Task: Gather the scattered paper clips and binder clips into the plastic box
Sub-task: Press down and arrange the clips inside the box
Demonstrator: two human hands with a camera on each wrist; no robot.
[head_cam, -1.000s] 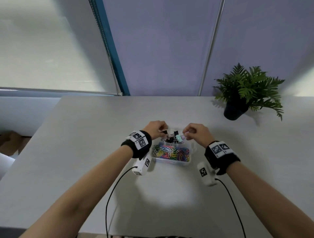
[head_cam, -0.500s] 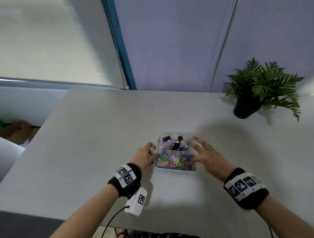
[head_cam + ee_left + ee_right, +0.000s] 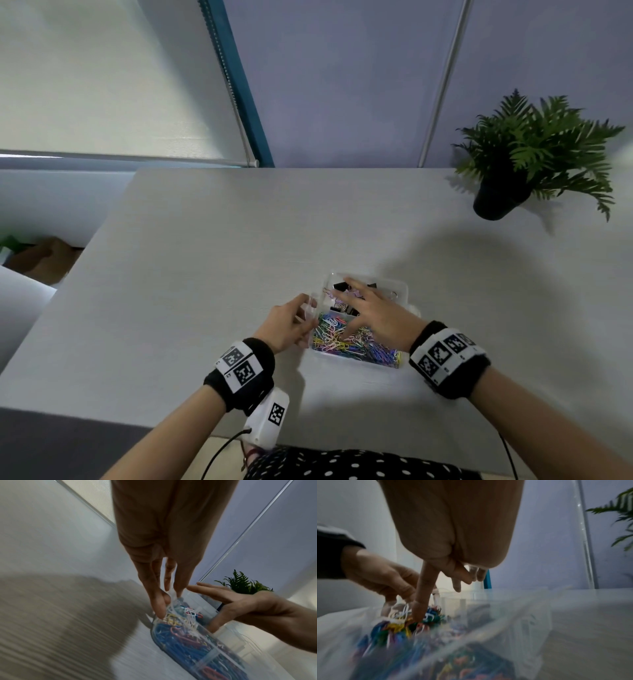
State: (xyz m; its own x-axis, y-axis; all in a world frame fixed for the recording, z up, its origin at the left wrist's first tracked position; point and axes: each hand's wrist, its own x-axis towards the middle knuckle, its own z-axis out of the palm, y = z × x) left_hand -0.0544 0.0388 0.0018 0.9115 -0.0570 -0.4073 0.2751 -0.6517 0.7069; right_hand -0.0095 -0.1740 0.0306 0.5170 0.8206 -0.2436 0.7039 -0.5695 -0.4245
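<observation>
A clear plastic box point(image 3: 402, 291) stands on the grey table point(image 3: 205, 274) in front of me. Its near compartment is full of coloured paper clips point(image 3: 342, 339); the far one holds binder clips point(image 3: 338, 285). My right hand point(image 3: 356, 308) lies spread over the box, fingers straight, thumb tip down in the paper clips point(image 3: 393, 628). My left hand point(image 3: 308, 308) touches the box's left wall with relaxed fingers. In the left wrist view the left fingertips point(image 3: 160, 609) rest at the box's rim point(image 3: 223, 642), and the right hand point(image 3: 231, 601) is open beside them. No clip lies loose on the table in view.
A potted fern point(image 3: 534, 154) in a dark pot point(image 3: 496, 202) stands at the table's far right. A wall and window blind run along the far edge. Cables hang from both wrists over the near edge.
A second ago both hands pinched above the far compartment. They opened and drew back beside the box; now the right hand has moved over it, thumb in the paper clips.
</observation>
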